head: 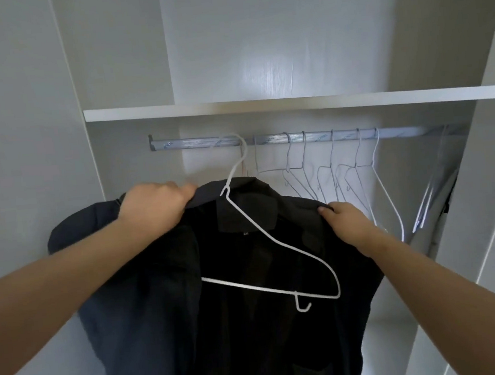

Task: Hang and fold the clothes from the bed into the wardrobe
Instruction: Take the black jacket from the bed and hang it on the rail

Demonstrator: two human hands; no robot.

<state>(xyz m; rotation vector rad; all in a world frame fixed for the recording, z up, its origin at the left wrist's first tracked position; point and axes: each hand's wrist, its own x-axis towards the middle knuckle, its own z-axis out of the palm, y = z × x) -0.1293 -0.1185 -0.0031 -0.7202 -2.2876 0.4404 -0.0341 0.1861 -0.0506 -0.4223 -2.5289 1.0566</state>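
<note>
- My left hand (pixel 155 206) is clenched on the collar and shoulder of the dark jacket (pixel 252 321), at the upper left of the garment, just below the left end of the rail (pixel 296 139).
- The jacket hangs open in front of the wardrobe between my two hands, its lining facing me and its length running downward.
- The white hanger (pixel 270 236) has its hook over the rail, but its frame lies across the open front of the jacket, slanting down to the right; its right arm is not inside the shoulder as far as I can tell.
- My right hand (pixel 348 223) pinches the right shoulder edge. It is the nearer hand to the hanger's low right end, so I judge that shoulder gets seated next.
- Further right, empty hangers (pixel 344 176) crowd the rail.
</note>
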